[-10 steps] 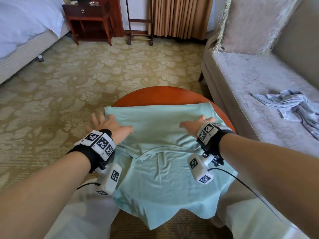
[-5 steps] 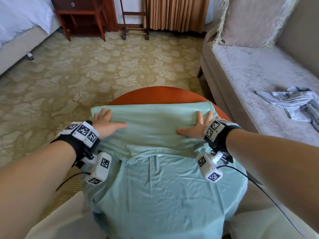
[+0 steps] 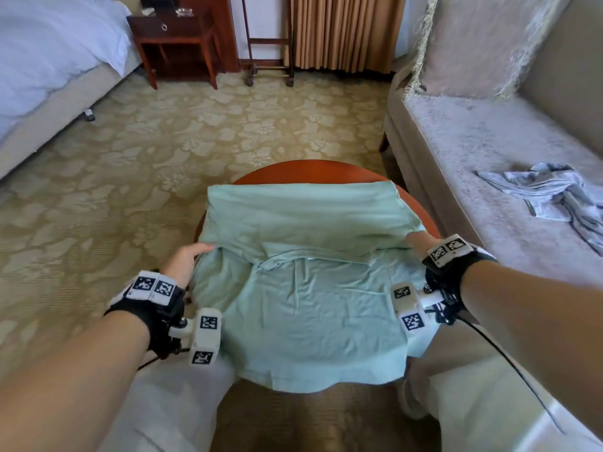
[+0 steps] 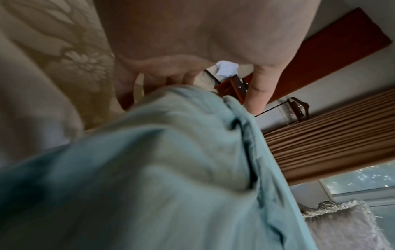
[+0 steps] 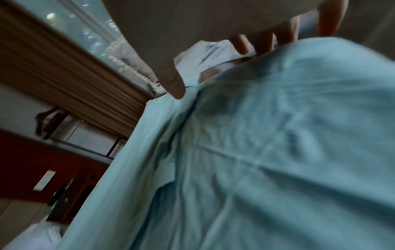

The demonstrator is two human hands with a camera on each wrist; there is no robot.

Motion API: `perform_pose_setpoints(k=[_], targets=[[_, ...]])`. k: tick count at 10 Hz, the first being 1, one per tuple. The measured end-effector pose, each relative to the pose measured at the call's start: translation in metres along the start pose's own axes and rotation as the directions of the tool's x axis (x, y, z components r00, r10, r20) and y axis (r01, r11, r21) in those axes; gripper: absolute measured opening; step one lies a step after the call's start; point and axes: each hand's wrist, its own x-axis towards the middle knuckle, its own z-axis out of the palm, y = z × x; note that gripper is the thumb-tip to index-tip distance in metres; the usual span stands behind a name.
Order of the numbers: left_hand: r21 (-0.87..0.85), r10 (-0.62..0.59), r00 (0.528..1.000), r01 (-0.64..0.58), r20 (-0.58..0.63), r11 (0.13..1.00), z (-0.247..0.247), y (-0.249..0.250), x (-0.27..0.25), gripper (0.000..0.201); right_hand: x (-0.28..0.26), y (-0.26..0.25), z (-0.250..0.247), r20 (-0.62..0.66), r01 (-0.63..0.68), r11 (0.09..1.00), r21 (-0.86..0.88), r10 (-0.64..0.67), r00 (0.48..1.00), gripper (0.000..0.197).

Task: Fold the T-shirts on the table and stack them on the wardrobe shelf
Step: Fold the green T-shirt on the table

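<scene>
A mint-green T-shirt [image 3: 310, 298] is spread over the round wooden table [image 3: 310, 169], its far part folded back toward me and its near hem hanging off the front edge. At the left end of the fold my left hand [image 3: 187, 261] grips the shirt's side, thumb on top and fingers tucked under the cloth. In the left wrist view the thumb [image 4: 257, 91] is straight and the fingers curl behind the fabric [image 4: 171, 160]. My right hand [image 3: 419, 241] holds the right end of the fold, its fingers hidden beneath the layer; the right wrist view shows its thumb [image 5: 175, 84] on the cloth [image 5: 267, 135].
A crumpled grey striped garment [image 3: 554, 194] lies on the sofa [image 3: 456, 141] at the right, beside a cushion [image 3: 473, 44]. A bed [image 3: 49, 60], a dark nightstand [image 3: 176, 37], a wheeled rack [image 3: 267, 40] and curtains [image 3: 346, 31] stand beyond the patterned carpet [image 3: 163, 141].
Both hands left their flat press on top of the folded part and drew back and outward to the shirt's side edges, where they now take hold of the cloth.
</scene>
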Motion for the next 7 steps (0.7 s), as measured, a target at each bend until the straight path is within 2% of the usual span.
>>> perform_pose_setpoints(k=[1, 2, 3, 4, 5, 6, 7], targets=[[-0.04, -0.122, 0.991, 0.124, 0.051, 0.991, -0.003, -0.034, -0.026, 0.031, -0.028, 0.031, 0.019, 0.0, -0.034, 0.918, 0.395, 0.037, 0.999, 0.04], [-0.032, -0.174, 0.983, 0.176, 0.063, 0.984, -0.001, -0.053, -0.049, 0.038, -0.045, 0.052, 0.036, -0.016, -0.011, 0.889, 0.457, 0.02, 1.0, 0.04], [-0.083, -0.207, 0.972, 0.217, 0.11, 0.973, -0.001, -0.059, -0.064, 0.039, -0.076, 0.064, 0.04, 0.047, -0.045, 0.823, 0.567, 0.022, 0.999, 0.044], [-0.015, -0.222, 0.972, 0.224, 0.071, 0.974, -0.01, -0.063, -0.066, 0.049, -0.097, 0.076, 0.041, 0.147, -0.102, 0.828, 0.552, 0.024, 0.989, 0.045], [0.143, -0.308, 0.948, 0.294, 0.085, 0.945, -0.018, -0.067, -0.075, 0.07, -0.116, 0.083, 0.036, 0.177, -0.118, 0.879, 0.462, 0.039, 0.983, 0.011], [0.211, -0.298, 0.954, 0.284, 0.037, 0.935, -0.025, -0.067, -0.088, 0.035, -0.13, 0.084, 0.027, 0.131, -0.043, 0.947, 0.317, 0.001, 0.991, 0.029], [0.238, -0.273, 0.962, 0.267, -0.007, 0.934, -0.032, -0.069, -0.087, 0.044, -0.121, 0.093, 0.023, 0.183, 0.024, 0.976, 0.214, -0.064, 0.981, 0.03]])
